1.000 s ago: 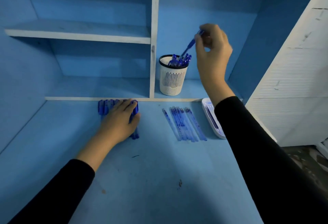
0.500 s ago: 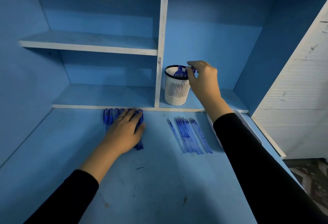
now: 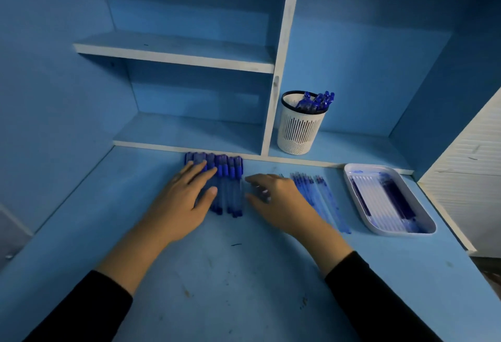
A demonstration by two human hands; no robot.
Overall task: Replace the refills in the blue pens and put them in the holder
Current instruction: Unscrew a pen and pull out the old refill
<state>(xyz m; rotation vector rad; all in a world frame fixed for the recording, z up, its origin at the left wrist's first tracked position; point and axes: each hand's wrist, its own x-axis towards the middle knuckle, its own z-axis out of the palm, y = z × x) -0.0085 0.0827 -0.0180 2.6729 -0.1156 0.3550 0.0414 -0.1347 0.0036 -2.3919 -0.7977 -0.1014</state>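
- At the back of the blue desk (image 3: 244, 274), the left hand (image 3: 184, 200) presses straight fingers flat on the row of blue pens (image 3: 223, 176)
- The right hand (image 3: 279, 203) is just beside the rightmost pen (image 3: 238, 192), thumb and forefinger apart, holding nothing
- The step, I judge, is to take one pen: pinch only that one at its middle while the left hand stops the others from rolling
- The refills (image 3: 322, 198) lie near; the white pen holder (image 3: 299, 130) stands on the shelf behind

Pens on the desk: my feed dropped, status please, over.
Left hand flat on pen row. Right hand beside it, grip blurred. Several pens in holder. Nothing in the way.
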